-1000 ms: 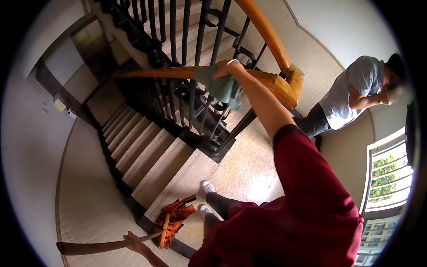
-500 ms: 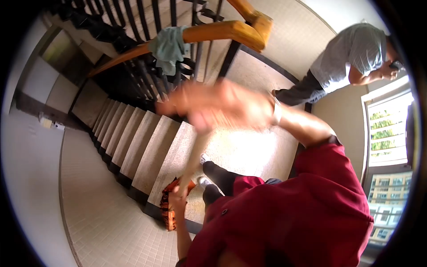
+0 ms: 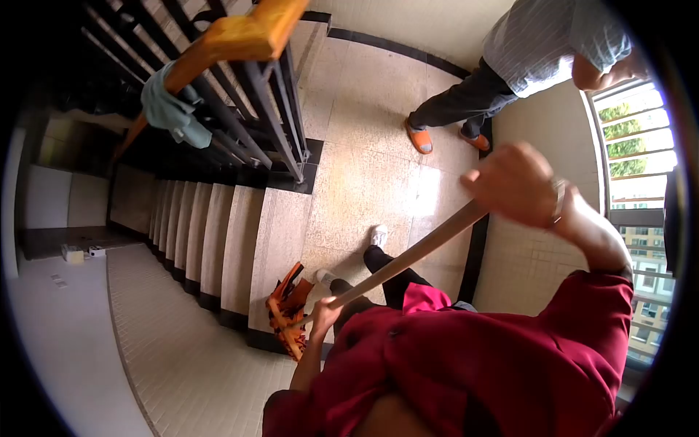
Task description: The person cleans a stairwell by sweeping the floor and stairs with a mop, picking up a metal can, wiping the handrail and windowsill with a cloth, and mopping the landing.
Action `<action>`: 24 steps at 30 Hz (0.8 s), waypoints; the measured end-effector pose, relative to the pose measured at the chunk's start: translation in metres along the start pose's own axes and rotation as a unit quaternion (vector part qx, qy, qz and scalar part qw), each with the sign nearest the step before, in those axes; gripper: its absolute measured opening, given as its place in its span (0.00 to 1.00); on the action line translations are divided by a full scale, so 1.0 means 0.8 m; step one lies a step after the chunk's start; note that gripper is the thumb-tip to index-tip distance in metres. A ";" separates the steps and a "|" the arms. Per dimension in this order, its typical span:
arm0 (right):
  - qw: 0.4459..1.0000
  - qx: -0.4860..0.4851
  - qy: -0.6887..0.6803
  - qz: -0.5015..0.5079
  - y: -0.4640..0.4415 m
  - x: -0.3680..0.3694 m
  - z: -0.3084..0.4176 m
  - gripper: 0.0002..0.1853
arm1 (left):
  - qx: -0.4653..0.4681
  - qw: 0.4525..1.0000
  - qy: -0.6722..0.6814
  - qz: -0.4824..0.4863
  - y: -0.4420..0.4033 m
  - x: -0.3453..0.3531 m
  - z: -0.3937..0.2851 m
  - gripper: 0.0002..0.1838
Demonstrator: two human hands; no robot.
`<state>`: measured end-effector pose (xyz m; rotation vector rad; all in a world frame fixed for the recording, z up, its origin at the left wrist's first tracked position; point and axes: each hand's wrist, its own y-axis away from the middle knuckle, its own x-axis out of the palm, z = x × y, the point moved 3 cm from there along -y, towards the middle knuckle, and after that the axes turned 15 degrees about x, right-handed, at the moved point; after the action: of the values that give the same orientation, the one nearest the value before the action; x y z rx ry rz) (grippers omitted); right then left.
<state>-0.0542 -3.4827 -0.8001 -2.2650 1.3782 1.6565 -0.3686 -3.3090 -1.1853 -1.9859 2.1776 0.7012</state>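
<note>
A mop's long wooden handle [image 3: 411, 256] slants across my body from upper right to lower left. My right hand [image 3: 518, 186], slightly blurred, is closed around its upper end; a metal band circles that wrist. Lower on the handle, my left hand [image 3: 325, 317] is wrapped around it near the mop head. Orange and black cloth makes up the mop head [image 3: 290, 309], which lies at the landing's edge by the wall, at the top of the stairs. My white shoes [image 3: 378, 236] stand on the landing beside it.
Stairs [image 3: 207, 240] descend to the left. A black railing with a wooden handrail [image 3: 244, 38] carries a grey-green cloth [image 3: 171, 109]. Another person [image 3: 510, 65] in orange slippers [image 3: 419, 140] stands farther back on the landing [image 3: 357, 109]. A barred window [image 3: 630, 138] is at right.
My right hand has swung to the right with the handle's upper end, tilting the handle lower. The view has shifted, showing more of the landing and the other person's slippers.
</note>
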 end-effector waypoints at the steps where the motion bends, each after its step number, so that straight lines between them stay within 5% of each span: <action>1: 1.000 0.025 0.008 -0.015 -0.006 0.018 -0.043 0.06 | 0.000 1.000 -0.024 -0.002 -0.030 0.005 -0.022 0.14; 10: 0.967 0.216 -0.057 -0.124 0.078 0.183 -0.404 0.14 | 0.100 0.989 -0.053 0.094 -0.324 0.118 -0.235 0.13; 13: 0.959 0.270 -0.025 -0.077 0.159 0.172 -0.444 0.18 | 0.194 0.972 -0.037 0.127 -0.385 0.162 -0.294 0.10; 14: 0.912 0.393 -0.051 0.106 0.170 0.159 -0.452 0.16 | 0.226 0.964 -0.037 0.134 -0.413 0.174 -0.314 0.10; 16: 0.825 0.525 -0.087 0.191 0.202 0.170 -0.483 0.13 | 0.266 0.950 -0.030 0.159 -0.469 0.193 -0.346 0.09; 18: 0.856 0.498 -0.095 0.102 0.208 0.175 -0.491 0.15 | 0.279 0.941 -0.017 0.193 -0.536 0.202 -0.361 0.08; 21: 0.850 0.504 -0.051 0.148 0.230 0.176 -0.489 0.15 | 0.314 0.918 -0.019 0.240 -0.610 0.220 -0.388 0.06; 24: 0.767 0.597 -0.055 0.231 0.255 0.188 -0.472 0.15 | 0.378 0.884 -0.038 0.273 -0.684 0.226 -0.408 0.04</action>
<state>0.1092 -3.8828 -0.6580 -1.0936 2.1363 0.4797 0.2076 -3.6260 -1.1067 -0.9534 2.4313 -0.0737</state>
